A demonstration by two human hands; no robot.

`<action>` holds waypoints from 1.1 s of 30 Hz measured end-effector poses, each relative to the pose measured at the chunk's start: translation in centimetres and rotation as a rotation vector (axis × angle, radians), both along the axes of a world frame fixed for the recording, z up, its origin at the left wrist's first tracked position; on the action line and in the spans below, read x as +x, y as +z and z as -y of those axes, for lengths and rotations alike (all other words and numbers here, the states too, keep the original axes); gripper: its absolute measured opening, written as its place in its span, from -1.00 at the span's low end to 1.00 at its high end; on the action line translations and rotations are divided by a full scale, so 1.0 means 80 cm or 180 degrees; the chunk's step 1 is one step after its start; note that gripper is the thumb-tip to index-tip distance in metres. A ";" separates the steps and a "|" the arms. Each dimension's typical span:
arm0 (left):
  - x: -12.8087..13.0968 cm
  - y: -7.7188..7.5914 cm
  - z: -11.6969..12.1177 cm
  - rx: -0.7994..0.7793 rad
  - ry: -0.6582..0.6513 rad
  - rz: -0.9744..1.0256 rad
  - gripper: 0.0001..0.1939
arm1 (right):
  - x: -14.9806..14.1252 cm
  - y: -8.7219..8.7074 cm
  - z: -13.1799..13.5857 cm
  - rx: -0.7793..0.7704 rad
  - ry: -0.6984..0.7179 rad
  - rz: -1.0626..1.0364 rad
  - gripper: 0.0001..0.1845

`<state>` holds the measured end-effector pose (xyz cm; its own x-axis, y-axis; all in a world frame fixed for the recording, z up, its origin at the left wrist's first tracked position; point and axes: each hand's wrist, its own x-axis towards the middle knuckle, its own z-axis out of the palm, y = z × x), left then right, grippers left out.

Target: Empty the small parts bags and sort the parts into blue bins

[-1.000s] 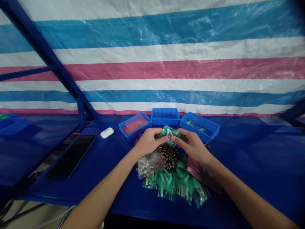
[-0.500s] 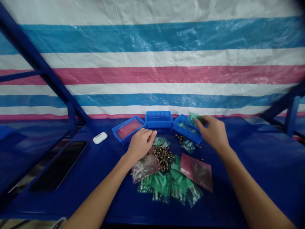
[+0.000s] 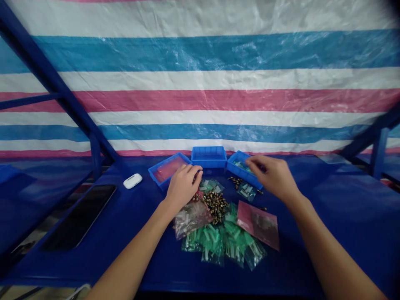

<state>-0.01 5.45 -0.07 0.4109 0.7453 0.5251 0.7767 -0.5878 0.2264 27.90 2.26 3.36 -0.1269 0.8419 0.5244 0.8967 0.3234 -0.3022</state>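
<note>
My left hand (image 3: 183, 183) is bent loosely over the right edge of the left blue bin (image 3: 155, 180), which contains pink plastic. Its thumb stands a little apart from the fingers, with nothing visible between them. Over the right blue bin (image 3: 253, 182), my right hand (image 3: 272, 173) has thumb and fingertips drawn together. Whatever is pinched there is hidden by the fingers. Small clear and green bags (image 3: 240, 163) lie inside that bin. Between my arms are a heap of brass-coloured metal fittings (image 3: 216, 205), several green-tinted bags of parts (image 3: 210, 238) and a clear pinkish bag (image 3: 191, 218).
A middle blue bin (image 3: 208, 160) stands at the back. A flat pink bag (image 3: 258, 225) lies right of the heap, a small clear bag (image 3: 246, 191) beyond it. Left are a white case (image 3: 133, 181) and a black phone (image 3: 80, 216). A striped sheet (image 3: 218, 100) hangs behind.
My right hand has moved left and lower over the right bin. The green bag that it held up no longer shows in it. My left hand's fingers have loosened slightly.
</note>
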 end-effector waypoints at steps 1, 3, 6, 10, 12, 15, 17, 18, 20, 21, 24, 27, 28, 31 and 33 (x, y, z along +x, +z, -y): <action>0.000 0.000 0.000 -0.0004 0.0021 -0.0025 -0.76 | -0.011 0.002 0.005 -0.0386 0.0306 0.0222 -0.75; -0.001 -0.001 0.000 -0.0019 0.0059 -0.0060 -0.77 | -0.030 0.001 0.015 -0.1066 0.0457 0.0823 -0.78; -0.001 -0.001 0.000 -0.0034 0.0093 -0.0077 -0.78 | -0.050 -0.007 0.027 -0.1470 -0.0153 0.1561 -0.80; 0.000 -0.002 0.000 -0.0064 0.0096 -0.0084 -0.79 | -0.058 -0.019 0.037 -0.1622 -0.0479 0.1857 -0.86; 0.001 -0.003 0.001 -0.0084 0.0089 -0.0094 -0.79 | -0.055 -0.023 0.037 -0.1614 -0.0440 0.1917 -0.91; 0.003 -0.004 0.002 -0.0097 0.0046 -0.0112 -0.78 | -0.049 -0.027 0.034 -0.1567 -0.0332 0.1948 -0.82; 0.003 -0.004 0.002 -0.0087 0.0023 -0.0104 -0.78 | -0.046 -0.025 0.032 -0.1541 -0.0305 0.1923 -0.79; 0.003 -0.004 0.002 -0.0083 0.0013 -0.0083 -0.77 | -0.045 -0.023 0.032 -0.1530 -0.0329 0.1893 -0.79; 0.004 -0.002 0.003 -0.0087 -0.0025 0.0032 -0.77 | -0.043 -0.015 0.031 -0.1482 -0.0428 0.1776 -0.82; 0.004 -0.001 0.004 -0.0104 -0.0060 0.0141 -0.77 | -0.042 -0.011 0.030 -0.1428 -0.0481 0.1652 -0.85; 0.008 0.004 0.009 -0.0413 -0.0290 0.0706 -0.75 | -0.042 0.001 0.025 -0.1126 -0.0266 0.0775 -0.91; 0.015 0.006 0.015 -0.1325 -0.0743 0.1406 -0.71 | -0.052 -0.002 0.018 -0.1155 0.0636 -0.0919 -0.85; 0.018 0.005 0.016 -0.1663 -0.0902 0.1624 -0.64 | -0.058 -0.007 0.015 -0.1290 0.0952 -0.1500 -0.80; 0.023 0.003 0.017 -0.2390 -0.1157 0.2235 -0.54 | -0.077 -0.024 0.010 -0.1676 0.1524 -0.2734 -0.72; 0.023 0.001 0.015 -0.2670 -0.1111 0.2556 -0.61 | -0.086 -0.034 0.009 -0.1754 0.1586 -0.3122 -0.70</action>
